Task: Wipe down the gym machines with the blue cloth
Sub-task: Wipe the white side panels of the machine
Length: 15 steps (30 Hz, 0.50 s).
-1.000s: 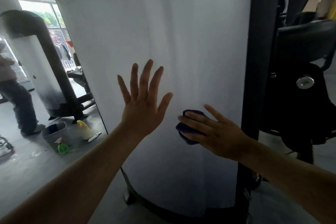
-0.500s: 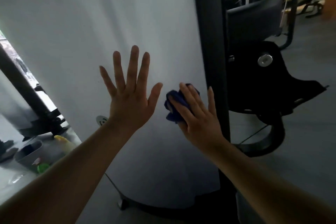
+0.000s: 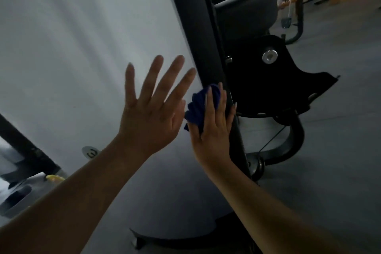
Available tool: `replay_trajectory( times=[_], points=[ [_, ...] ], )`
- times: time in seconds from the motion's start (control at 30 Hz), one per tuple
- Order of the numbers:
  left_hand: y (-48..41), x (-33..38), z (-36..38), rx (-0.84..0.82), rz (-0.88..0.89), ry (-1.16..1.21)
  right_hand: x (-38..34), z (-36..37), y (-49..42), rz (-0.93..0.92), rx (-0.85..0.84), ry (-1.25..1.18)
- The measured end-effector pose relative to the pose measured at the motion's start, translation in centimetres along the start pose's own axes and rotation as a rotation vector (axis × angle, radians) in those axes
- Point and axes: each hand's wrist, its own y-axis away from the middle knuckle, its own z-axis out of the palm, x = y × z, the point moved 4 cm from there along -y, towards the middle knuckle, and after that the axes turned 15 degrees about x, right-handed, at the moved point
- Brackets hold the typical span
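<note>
A tall white curved panel of a gym machine fills the left and middle of the view, edged on its right by a black upright post. My left hand lies flat on the white panel with its fingers spread. My right hand presses the bunched blue cloth with straight fingers against the panel's right edge, where it meets the black post. Most of the cloth is hidden under my palm.
Right of the post sits a black machine part with a silver bolt and a padded black seat. A curved black base foot rests on the grey floor. A yellow object and a grey bin lie lower left.
My right hand has slid the blue cloth to the right, from the white panel's face to its edge at the black post. The view has swung to the right; my left hand stays flat.
</note>
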Motion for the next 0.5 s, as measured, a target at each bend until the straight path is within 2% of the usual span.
replay_trajectory(
  times=[0.13, 0.23, 0.3, 0.43, 0.5],
  points=[
    [-2.8, 2.3, 2.5, -0.073, 0.181, 0.031, 1.9, -0.4, 3.1, 0.036, -0.024, 0.043],
    [-3.0, 2.6, 4.0, -0.144, 0.228, 0.001, 3.8, -1.3, 5.3, 0.121, -0.084, 0.03],
    [-2.8, 2.7, 4.1, -0.153, 0.228, -0.025, 3.6, -1.7, 3.4, 0.202, -0.06, -0.045],
    [-2.9, 2.9, 3.9, -0.136, 0.239, -0.043, 3.5, -1.4, -2.1, 0.482, 0.025, -0.269],
    [-3.1, 3.0, 3.8, -0.135, 0.246, -0.044, 4.4, -1.4, -2.4, 0.473, 0.044, -0.341]
  ],
)
